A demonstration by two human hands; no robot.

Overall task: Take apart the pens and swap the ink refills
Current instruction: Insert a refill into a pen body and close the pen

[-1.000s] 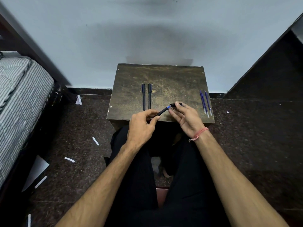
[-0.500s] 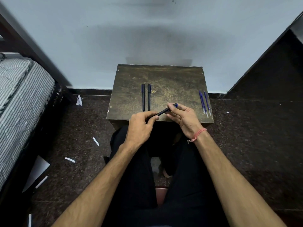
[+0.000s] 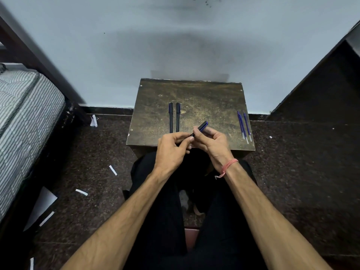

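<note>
Hands closing together since earlier frame: left hand (image 3: 171,151) and right hand (image 3: 211,142) both gripping pen (image 3: 200,128) over table (image 3: 194,94) near edge. Pen looking light, stiff, slick; pinching near ends advised.

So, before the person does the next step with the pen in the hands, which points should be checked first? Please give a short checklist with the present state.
1. Pen is held by both hands: ok. The left hand pinches its near end, the right hand wraps its middle.
2. Pen is lifted clear of the table: ok.
3. Refill fully seated inside the held pen: cannot tell, the fingers cover the near end.
4. Spare refills are within reach: ok, they lie near the table's right edge.
5. The two other pens are out of the way: ok, side by side beyond the left hand.
6. Whether those two pens are already swapped: cannot tell.
</note>
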